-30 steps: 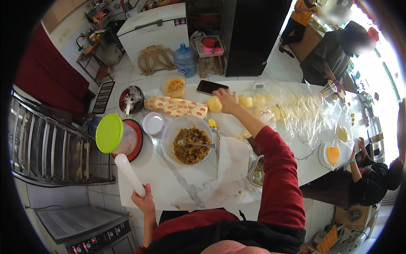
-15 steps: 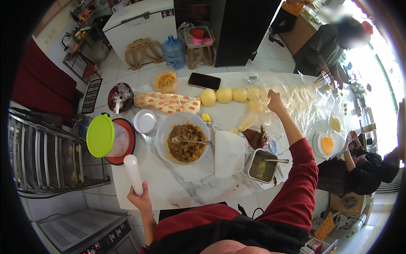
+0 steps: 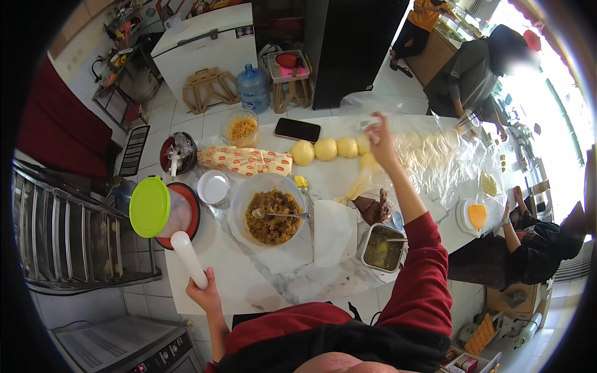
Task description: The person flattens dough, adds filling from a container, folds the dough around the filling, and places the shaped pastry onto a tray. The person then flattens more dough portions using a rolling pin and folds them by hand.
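Right hand (image 3: 382, 142) drawn back leftward, apparently pinching plastic sheet (image 3: 429, 158), left hand (image 3: 208, 293) still gripping white rolling pin (image 3: 188, 258)

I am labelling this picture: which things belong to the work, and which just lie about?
Seemingly in use: white cylindrical rolling pin; round yellow dough balls; clear plastic sheet; translucent bowl of brown mixture.

Apparently lying about: black rectangular phone; blue plastic water bottle.

Bakery-style kitchen: dough balls (image 3: 326, 149), metal rack (image 3: 68, 233).
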`<action>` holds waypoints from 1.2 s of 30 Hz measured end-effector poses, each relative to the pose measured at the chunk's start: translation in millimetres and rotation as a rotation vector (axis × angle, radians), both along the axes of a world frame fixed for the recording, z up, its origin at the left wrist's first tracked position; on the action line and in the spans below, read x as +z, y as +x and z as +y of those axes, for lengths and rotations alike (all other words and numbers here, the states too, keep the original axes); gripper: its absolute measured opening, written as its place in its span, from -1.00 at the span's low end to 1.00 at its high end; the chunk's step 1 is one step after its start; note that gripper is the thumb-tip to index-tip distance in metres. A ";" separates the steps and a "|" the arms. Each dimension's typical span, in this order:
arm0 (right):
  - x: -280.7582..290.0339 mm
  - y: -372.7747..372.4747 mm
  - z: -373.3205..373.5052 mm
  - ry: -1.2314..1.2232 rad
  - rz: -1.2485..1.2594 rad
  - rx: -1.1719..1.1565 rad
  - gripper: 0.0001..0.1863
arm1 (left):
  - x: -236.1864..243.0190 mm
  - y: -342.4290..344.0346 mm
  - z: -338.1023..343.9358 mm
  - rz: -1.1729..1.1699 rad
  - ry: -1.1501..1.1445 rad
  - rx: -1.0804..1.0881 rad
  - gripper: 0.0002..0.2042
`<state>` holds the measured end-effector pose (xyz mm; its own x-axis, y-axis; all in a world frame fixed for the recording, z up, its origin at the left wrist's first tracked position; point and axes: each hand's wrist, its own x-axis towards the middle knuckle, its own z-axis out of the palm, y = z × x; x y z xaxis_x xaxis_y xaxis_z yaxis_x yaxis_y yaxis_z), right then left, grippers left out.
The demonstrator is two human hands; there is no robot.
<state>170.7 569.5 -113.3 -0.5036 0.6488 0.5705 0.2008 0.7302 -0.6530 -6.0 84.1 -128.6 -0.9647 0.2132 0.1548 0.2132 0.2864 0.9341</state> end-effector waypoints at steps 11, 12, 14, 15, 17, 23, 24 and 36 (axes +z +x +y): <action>-29.7 27.8 -46.2 0.160 -0.399 -0.454 -0.37 | -2.5 -2.0 -0.8 -0.040 0.060 0.029 -0.73; -24.0 29.0 -39.8 -0.143 -0.280 -0.557 -0.40 | 3.4 -1.4 1.7 -0.065 0.066 0.031 -0.73; -27.6 52.5 -3.2 -0.143 -0.459 -0.521 -0.53 | 7.7 -0.3 7.3 -0.095 0.073 0.018 -0.73; -28.5 57.8 11.5 -0.145 -0.632 -0.477 -0.65 | 7.8 -1.1 9.9 -0.096 0.086 0.013 -0.73; -23.1 52.2 23.5 -0.170 -0.481 -0.526 -0.73 | 8.1 -1.3 11.7 -0.099 0.099 0.013 -0.73; -59.2 39.4 -2.0 -0.247 0.039 -0.393 -0.70 | -0.2 -4.1 4.7 -0.044 0.092 -0.005 -0.72; -69.7 40.6 -2.7 -0.137 -0.328 -0.347 -0.54 | -1.0 -5.1 3.8 -0.054 0.094 -0.001 -0.72; -77.7 8.0 11.8 -0.238 -1.133 -0.578 -0.24 | -5.3 -6.8 -10.5 -0.060 0.041 0.028 -0.73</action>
